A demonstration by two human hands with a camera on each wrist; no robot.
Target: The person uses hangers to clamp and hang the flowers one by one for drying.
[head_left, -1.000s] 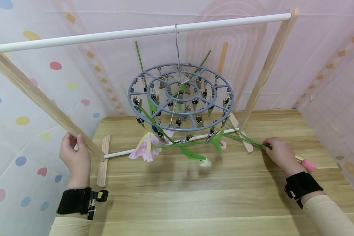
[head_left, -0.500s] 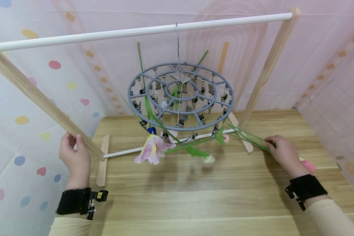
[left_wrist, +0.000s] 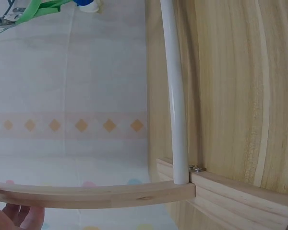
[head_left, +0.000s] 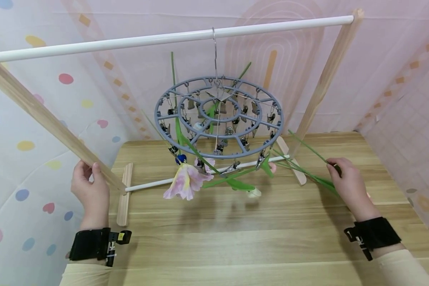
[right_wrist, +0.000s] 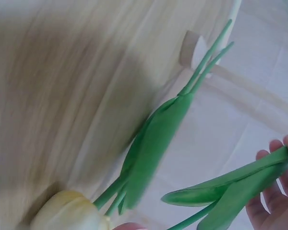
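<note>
Right hand (head_left: 348,183) pinches a green stem (head_left: 307,147) just above the table (head_left: 236,238), right of the hanger (head_left: 219,117); more stems (head_left: 300,171) lie beneath it. Left hand (head_left: 89,190) grips the rack post (head_left: 50,119). Risks, as judged: the stem may snag the loose stems and drag them, or knock the hanger, which hangs free and could swing and shed its clipped flower (head_left: 186,180).

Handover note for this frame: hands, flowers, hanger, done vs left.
Left hand grips the rack's slanted wooden leg.
Right hand pinches one green flower stem, its free end raised off the table; more stems lie beneath it.
Round grey clip hanger hangs from the white rod.
Done: several flowers clipped, including a pink bloom.
Left: the held stem and those on the table look unclipped.
</note>
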